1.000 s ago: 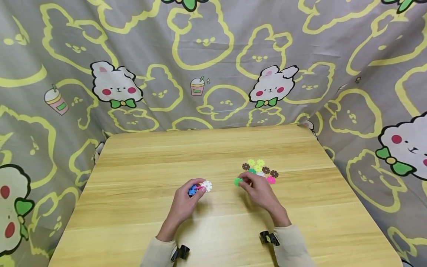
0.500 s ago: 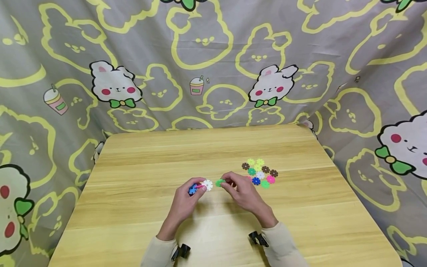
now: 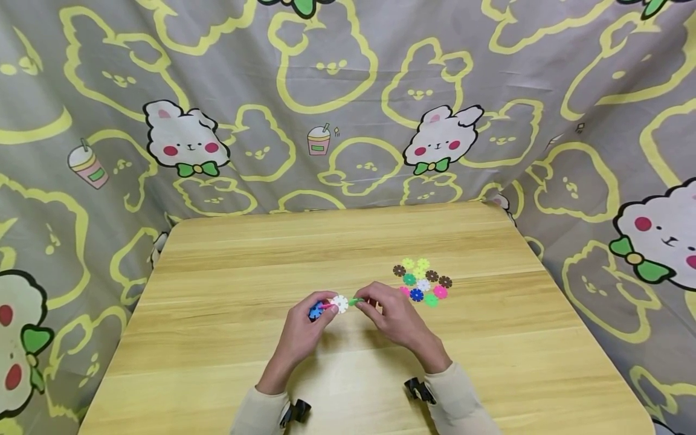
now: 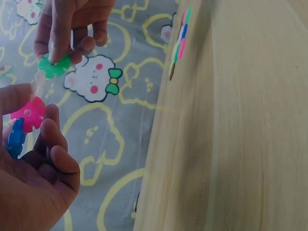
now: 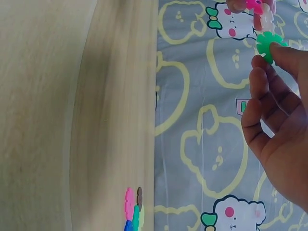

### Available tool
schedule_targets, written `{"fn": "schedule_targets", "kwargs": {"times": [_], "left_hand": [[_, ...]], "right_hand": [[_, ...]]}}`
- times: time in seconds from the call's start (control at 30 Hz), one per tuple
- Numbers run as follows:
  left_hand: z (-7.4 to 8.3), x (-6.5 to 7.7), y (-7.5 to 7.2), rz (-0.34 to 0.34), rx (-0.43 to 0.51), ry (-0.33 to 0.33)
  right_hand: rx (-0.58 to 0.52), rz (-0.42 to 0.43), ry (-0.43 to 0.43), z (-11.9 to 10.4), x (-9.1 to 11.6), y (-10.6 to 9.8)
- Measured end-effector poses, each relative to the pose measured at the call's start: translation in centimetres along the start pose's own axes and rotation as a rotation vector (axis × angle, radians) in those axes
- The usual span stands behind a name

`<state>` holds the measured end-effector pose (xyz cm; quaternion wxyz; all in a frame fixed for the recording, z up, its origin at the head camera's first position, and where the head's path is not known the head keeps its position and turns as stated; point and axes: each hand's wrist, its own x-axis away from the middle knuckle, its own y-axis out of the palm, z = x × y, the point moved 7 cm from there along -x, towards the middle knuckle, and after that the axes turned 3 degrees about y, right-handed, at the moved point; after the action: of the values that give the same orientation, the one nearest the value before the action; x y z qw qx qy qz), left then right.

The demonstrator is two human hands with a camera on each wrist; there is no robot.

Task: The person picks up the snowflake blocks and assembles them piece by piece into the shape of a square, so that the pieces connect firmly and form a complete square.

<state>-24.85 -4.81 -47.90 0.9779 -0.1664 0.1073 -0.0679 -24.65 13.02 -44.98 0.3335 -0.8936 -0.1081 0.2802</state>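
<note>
My left hand [image 3: 306, 322] pinches a short chain of notched plastic discs above the table. In the left wrist view that chain shows a blue disc [image 4: 17, 138], a pink disc [image 4: 30, 114] and a white disc [image 4: 38, 85] slotted together. Between thumb and fingertips, my right hand [image 3: 396, 314] holds a green disc [image 5: 269, 45]. The green disc is edge-on in the head view, right by the rim of the white disc [image 3: 339, 304]. Whether their slots are engaged I cannot tell.
Several loose discs lie in a group right of the hands, among them a dark blue disc [image 3: 416, 295], a light green disc [image 3: 431, 300] and a brown disc [image 3: 445, 282]. A patterned curtain [image 3: 359, 121] hangs behind the wooden table [image 3: 244, 254].
My right hand has carried the green disc left from beside the loose discs to the white disc. The green disc has turned from face-on to edge-on. My left hand has barely moved.
</note>
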Motion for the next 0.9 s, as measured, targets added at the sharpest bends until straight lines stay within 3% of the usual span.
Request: {"fn": "schedule_targets", "kwargs": {"times": [0.43, 0.9], "left_hand": [[0.0, 0.1, 0.3, -0.022, 0.005, -0.010], [-0.2, 0.1, 0.8, -0.021, -0.003, 0.008]], "right_hand": [[0.059, 0.065, -0.098, -0.9, 0.1, 0.2], [0.200, 0.117, -0.199, -1.8, 0.1, 0.7]]}}
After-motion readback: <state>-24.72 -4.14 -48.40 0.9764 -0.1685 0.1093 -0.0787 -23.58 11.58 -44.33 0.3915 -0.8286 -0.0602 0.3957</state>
